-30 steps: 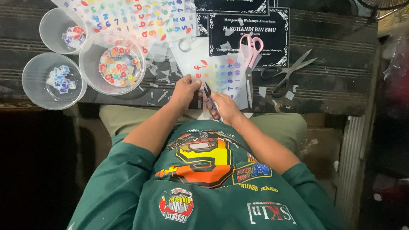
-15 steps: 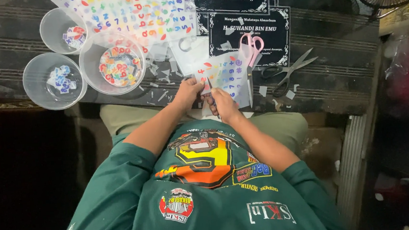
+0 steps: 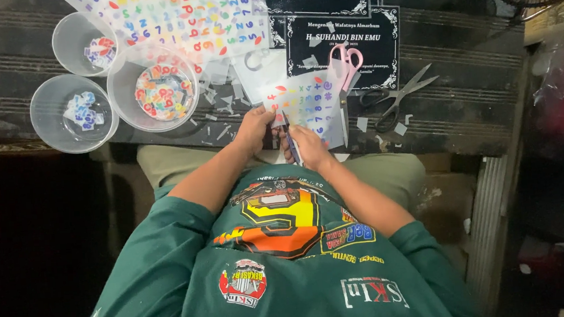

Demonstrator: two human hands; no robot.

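**Mia:** In the head view, what do the hands hold?

**Tom:** The left hand pinches the near edge of a small sticker sheet. The sheet has little colored numbers and signs on it. The right hand is curled around a thin dark tool, maybe a small knife or pen; I cannot tell which. Its tip is at the sheet's near edge. Both hands are at the near edge of the dark surface, about in the middle.

**Mia:** What about the cups?

**Tom:** There are three clear plastic cups near the left end of the surface. The big cup has lots of cut-out colored letters and numbers in it, red, orange and blue. The cup at the near left corner has a few small blue and white bits. The cup behind it has a few bits too, red and blue.

**Mia:** What else?

**Tom:** A big sticker sheet lies at the far edge, partly over the cups. Pink-handled scissors lie just right of the small sheet. Grey scissors lie further right. Two black cards with white writing lie under the pink ones.
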